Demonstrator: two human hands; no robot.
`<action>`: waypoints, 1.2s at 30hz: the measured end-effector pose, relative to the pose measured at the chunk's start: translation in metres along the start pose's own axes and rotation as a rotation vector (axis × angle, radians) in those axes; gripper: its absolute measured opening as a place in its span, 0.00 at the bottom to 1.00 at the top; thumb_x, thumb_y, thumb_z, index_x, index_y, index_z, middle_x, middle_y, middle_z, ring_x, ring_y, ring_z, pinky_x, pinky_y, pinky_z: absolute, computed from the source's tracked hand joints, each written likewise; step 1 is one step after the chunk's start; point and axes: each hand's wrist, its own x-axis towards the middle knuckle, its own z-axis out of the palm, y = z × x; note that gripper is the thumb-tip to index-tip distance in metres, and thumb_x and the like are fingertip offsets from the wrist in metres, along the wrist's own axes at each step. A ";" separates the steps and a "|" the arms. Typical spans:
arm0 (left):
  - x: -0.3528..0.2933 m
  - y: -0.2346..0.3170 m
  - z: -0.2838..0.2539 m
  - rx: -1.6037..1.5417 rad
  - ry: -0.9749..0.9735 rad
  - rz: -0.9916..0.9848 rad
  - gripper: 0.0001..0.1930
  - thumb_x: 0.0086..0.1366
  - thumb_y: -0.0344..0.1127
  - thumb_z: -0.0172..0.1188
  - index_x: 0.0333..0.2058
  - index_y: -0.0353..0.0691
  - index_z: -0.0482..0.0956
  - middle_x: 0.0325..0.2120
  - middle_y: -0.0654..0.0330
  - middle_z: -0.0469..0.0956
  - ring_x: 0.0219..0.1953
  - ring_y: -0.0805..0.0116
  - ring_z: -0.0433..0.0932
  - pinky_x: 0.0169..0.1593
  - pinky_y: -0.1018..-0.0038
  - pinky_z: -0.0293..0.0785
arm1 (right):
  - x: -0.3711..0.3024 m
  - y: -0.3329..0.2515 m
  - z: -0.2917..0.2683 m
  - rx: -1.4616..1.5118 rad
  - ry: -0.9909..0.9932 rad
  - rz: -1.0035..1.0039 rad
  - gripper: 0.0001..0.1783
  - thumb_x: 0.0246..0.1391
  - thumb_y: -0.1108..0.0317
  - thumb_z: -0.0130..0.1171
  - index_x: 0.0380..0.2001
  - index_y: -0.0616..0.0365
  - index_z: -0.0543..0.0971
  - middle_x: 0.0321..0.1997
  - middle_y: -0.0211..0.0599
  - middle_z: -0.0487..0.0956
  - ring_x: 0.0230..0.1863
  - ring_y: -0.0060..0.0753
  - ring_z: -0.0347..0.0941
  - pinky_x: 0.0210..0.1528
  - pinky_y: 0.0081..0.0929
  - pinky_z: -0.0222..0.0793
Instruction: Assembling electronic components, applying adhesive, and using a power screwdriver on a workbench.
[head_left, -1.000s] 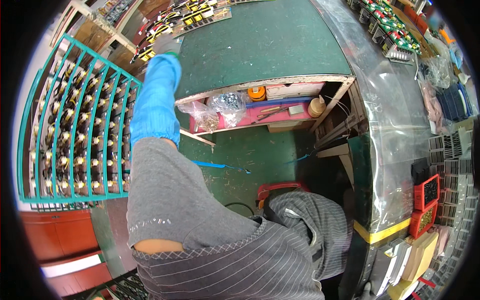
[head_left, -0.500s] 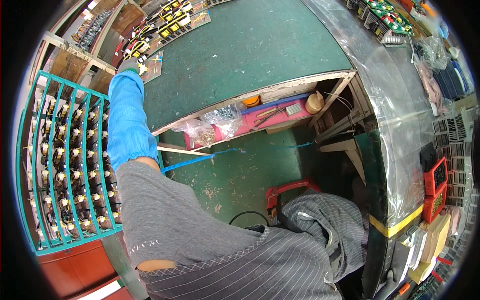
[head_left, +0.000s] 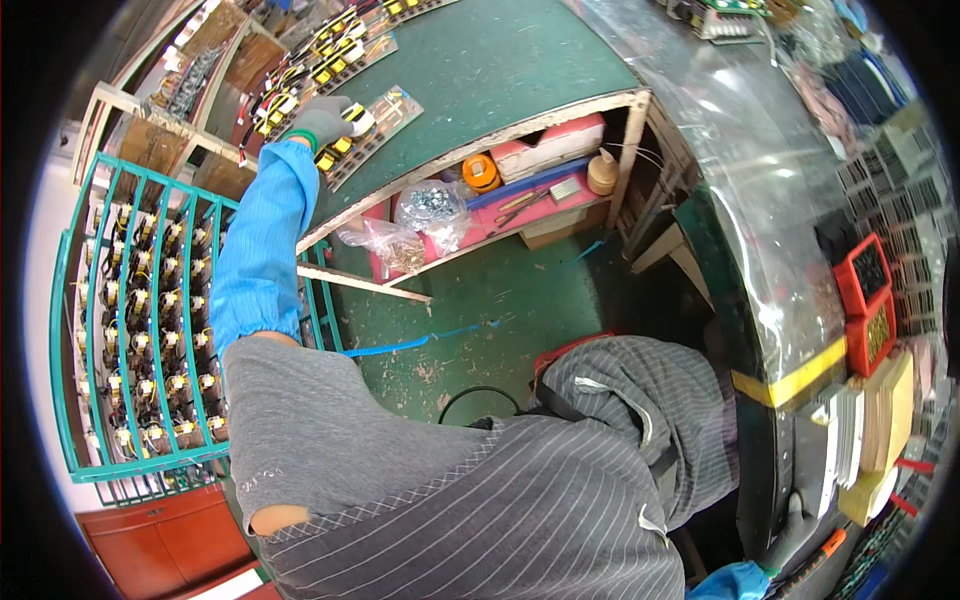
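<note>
My left hand (head_left: 322,122), in a grey glove below a blue sleeve, reaches to the far left of the green bench. Its fingers close around a yellow-and-white component (head_left: 357,120) above a strip-shaped circuit board (head_left: 400,107). Yellow-and-black parts (head_left: 333,154) stand on this board's nearer end. How firmly the fingers grip is hard to see. At the lower right, my right hand (head_left: 794,530), also gloved, lies with fingers stretched out against the edge of upright grey plates (head_left: 815,470). An orange-ended tool (head_left: 832,543) is beside it.
More populated board strips (head_left: 335,55) lie behind the left hand. A teal rack (head_left: 128,330) full of wired parts stands at left. Below the benchtop, a pink shelf (head_left: 490,222) holds bags and tools. Red bins (head_left: 866,280) sit at right, near a yellow-taped edge (head_left: 790,375).
My left hand has moved right across the bench, and the board strip under it has shifted right too. My right hand has moved slightly up and more of its sleeve shows. The view has turned.
</note>
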 end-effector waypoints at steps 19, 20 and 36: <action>-0.071 0.010 -0.075 0.068 0.634 -0.160 0.31 0.55 0.41 0.70 0.59 0.47 0.73 0.50 0.48 0.79 0.52 0.48 0.78 0.55 0.59 0.73 | -0.008 -0.015 0.011 -0.032 0.041 -0.315 0.38 0.54 0.74 0.62 0.68 0.63 0.63 0.65 0.41 0.68 0.63 0.34 0.65 0.67 0.31 0.59; -0.075 0.013 -0.089 0.083 0.790 -0.007 0.31 0.56 0.41 0.69 0.59 0.45 0.73 0.51 0.47 0.79 0.53 0.48 0.77 0.56 0.59 0.72 | -0.010 -0.016 0.011 -0.021 0.031 -0.282 0.38 0.53 0.74 0.63 0.68 0.64 0.64 0.64 0.40 0.69 0.63 0.34 0.65 0.67 0.31 0.59; -0.248 0.523 -0.240 -0.555 0.337 1.783 0.27 0.46 0.29 0.71 0.48 0.36 0.77 0.40 0.51 0.81 0.44 0.56 0.80 0.48 0.66 0.75 | -0.033 -0.001 0.013 0.033 0.193 -0.207 0.43 0.48 0.82 0.66 0.68 0.60 0.62 0.42 0.30 0.74 0.32 0.13 0.67 0.39 0.14 0.70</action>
